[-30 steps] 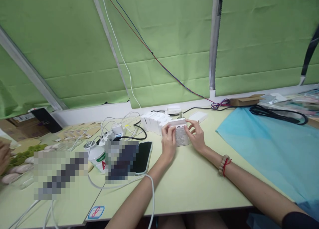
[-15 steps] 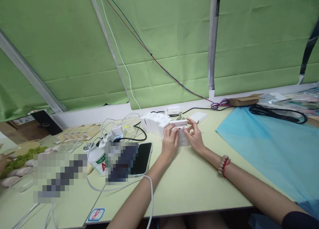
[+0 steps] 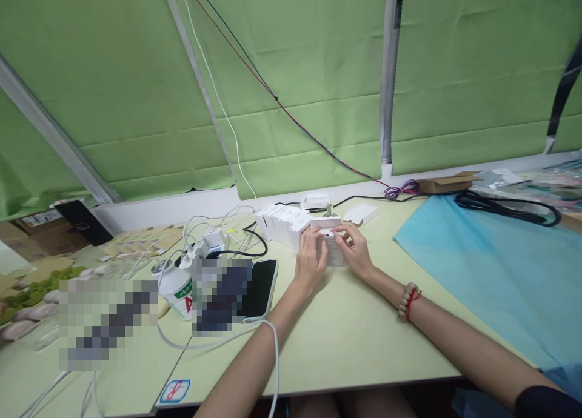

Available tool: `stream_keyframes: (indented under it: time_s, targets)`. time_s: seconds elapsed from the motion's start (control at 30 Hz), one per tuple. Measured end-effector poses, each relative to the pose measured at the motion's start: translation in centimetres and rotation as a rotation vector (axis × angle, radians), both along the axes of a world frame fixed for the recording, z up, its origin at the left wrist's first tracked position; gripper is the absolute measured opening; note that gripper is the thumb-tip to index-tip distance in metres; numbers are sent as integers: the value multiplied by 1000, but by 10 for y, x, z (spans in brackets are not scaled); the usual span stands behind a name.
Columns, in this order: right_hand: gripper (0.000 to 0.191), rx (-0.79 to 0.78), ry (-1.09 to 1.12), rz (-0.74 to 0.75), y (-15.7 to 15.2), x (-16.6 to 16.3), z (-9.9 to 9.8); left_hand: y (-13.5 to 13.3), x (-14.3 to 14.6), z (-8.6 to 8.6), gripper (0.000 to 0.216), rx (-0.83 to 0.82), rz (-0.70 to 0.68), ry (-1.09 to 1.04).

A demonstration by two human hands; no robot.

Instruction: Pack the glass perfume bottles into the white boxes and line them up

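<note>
The small white cardboard box with a grey printed near face (image 3: 337, 258) stands on the pale yellow-green table (image 3: 359, 333), right of the row of white boxes (image 3: 276, 219). The bare left hand (image 3: 311, 255) holds its left side, fingers curled, thumb on the near face; the bare right hand (image 3: 355, 248) has thumb and forefinger nearly together at the top right edge, whether gripping I cannot tell. Best keep the left steady and press lightly, evenly, sparing the raised white flap (image 3: 325, 222) creases.

two hands (image 3: 310, 262), one held box (image 3: 336, 257), one bracelet (image 3: 408, 301).
</note>
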State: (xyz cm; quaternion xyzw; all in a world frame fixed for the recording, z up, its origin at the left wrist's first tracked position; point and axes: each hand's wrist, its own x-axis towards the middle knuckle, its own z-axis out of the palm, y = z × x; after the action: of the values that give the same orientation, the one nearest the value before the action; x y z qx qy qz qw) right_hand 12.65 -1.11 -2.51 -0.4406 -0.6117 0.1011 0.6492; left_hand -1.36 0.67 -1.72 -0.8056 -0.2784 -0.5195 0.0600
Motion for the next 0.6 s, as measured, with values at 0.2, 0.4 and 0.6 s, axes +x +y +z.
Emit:
stream_keyframes:
  time_s: [0.2,0.4,0.6]
  targets:
    - [43,-8,126,-35,3,0,-6,-1,1,-3,20,-26,-48,-15]
    - [37,42,-35,-122,0,1,-4,-2,0,-5,21,-92,-63,-11]
    - [23,191,-112,-107,3,1,-3,-4,1,0,17,-110,-29,0]
